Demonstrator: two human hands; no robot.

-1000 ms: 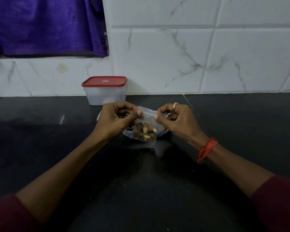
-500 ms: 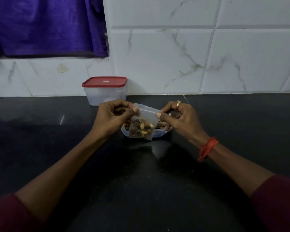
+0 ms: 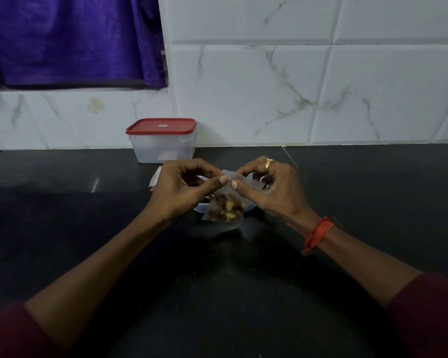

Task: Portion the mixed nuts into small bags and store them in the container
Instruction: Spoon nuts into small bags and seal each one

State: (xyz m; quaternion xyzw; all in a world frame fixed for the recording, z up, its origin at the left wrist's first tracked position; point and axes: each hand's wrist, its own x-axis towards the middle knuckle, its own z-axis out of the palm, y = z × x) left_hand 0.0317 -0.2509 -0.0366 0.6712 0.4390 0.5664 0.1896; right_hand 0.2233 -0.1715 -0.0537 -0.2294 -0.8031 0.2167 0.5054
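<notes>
A small clear bag partly filled with mixed nuts hangs between my two hands above the dark counter. My left hand pinches the bag's top edge with thumb and fingers. My right hand, wearing a ring, pinches the same top edge right beside the left thumb. Behind the bag, mostly hidden, sits a pale bowl holding more nuts. A clear plastic container with a red lid stands closed at the back of the counter by the wall.
A few flat spare bags lie on the counter behind my left hand. The black counter runs wide on both sides. A white tiled wall rises behind, and a purple curtain hangs at the upper left.
My thumbs have come together at the middle of the bag's top edge; before, they pinched its two corners apart. The bag has tilted slightly and hangs a little lower.
</notes>
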